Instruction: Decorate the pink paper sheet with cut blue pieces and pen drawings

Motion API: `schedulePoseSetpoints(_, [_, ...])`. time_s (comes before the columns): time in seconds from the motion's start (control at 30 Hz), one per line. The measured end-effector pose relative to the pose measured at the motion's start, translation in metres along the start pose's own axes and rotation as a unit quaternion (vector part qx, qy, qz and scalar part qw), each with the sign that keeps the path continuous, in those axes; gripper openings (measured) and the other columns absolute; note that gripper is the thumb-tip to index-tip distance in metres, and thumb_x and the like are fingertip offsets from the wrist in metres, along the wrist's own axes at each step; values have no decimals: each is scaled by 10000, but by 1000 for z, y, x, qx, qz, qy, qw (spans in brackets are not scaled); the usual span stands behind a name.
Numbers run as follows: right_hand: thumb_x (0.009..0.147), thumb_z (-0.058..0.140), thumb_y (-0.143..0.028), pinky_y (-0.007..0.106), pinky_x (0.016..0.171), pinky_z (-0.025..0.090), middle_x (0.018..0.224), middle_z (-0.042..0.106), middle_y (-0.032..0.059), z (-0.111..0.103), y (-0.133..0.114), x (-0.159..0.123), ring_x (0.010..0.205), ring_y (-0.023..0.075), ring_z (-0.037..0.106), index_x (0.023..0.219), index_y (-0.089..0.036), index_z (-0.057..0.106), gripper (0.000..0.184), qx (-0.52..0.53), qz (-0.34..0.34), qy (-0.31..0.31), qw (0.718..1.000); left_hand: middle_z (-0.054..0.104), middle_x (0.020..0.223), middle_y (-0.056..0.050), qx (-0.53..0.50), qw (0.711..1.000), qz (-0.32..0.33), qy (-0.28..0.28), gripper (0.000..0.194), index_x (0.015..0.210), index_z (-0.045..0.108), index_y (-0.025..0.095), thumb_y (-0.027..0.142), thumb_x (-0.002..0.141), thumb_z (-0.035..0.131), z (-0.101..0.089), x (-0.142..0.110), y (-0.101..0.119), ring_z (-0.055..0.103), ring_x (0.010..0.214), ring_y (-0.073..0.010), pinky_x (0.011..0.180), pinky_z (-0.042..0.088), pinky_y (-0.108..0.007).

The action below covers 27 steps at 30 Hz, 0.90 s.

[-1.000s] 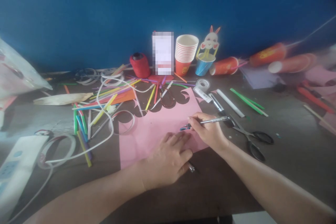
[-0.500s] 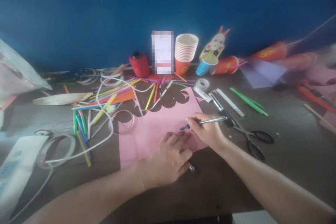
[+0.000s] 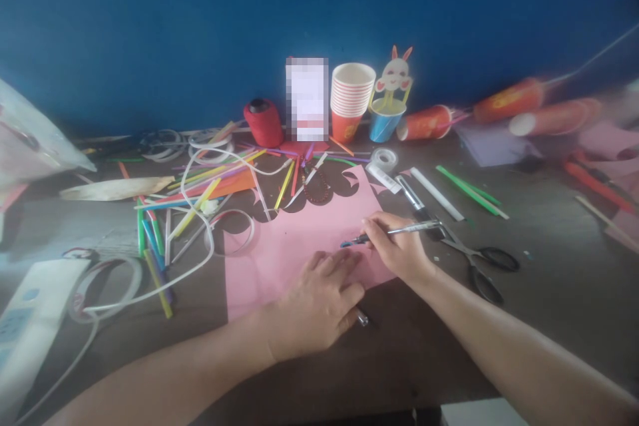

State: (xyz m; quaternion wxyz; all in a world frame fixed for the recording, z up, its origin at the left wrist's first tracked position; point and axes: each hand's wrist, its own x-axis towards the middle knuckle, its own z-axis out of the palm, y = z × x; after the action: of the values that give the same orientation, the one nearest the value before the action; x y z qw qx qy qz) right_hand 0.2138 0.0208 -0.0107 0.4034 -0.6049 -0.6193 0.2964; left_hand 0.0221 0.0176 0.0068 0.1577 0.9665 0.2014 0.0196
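A sheet of pink paper (image 3: 269, 239) with a scalloped, cut far edge lies on the dark table. My left hand (image 3: 319, 306) rests on it palm down, fingers spread and slightly bent. From under that hand, by the thumb, pokes the silver end of a pen-like object (image 3: 362, 318); the rest is hidden. My right hand (image 3: 399, 246) grips a pen (image 3: 412, 227) with a clear, silvery barrel, slanting left. Its tip end, with something blue at it, is at the paper just beyond my left fingertips. Scissors (image 3: 479, 259) with black handles lie right of my right hand.
Drinking straws (image 3: 200, 210), a white cable (image 3: 212, 239) and a power strip (image 3: 37, 306) crowd the left. Behind stand red thread (image 3: 263, 123), stacked paper cups (image 3: 352, 100) and a blue cup (image 3: 387, 121) with a rabbit figure (image 3: 396, 73). A tape roll (image 3: 384, 160) lies beyond the paper.
My right hand and the pen have shifted slightly to the right. The rabbit figure, leaning right before, now appears more upright and further left. My left hand has stayed in place.
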Motion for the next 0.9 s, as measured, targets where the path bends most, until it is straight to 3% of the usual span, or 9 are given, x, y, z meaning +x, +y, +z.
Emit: schedulePoseSetpoints(0.9, [872, 464, -294, 216, 508, 350, 508, 470, -32, 2, -1, 2, 484, 88, 432, 590, -179, 469, 304, -39, -14, 3, 999, 304, 1422, -156, 5, 1000, 4, -8, 230, 994, 527, 165, 334, 851, 468, 2, 0, 0, 293, 1291, -317, 958, 325, -491])
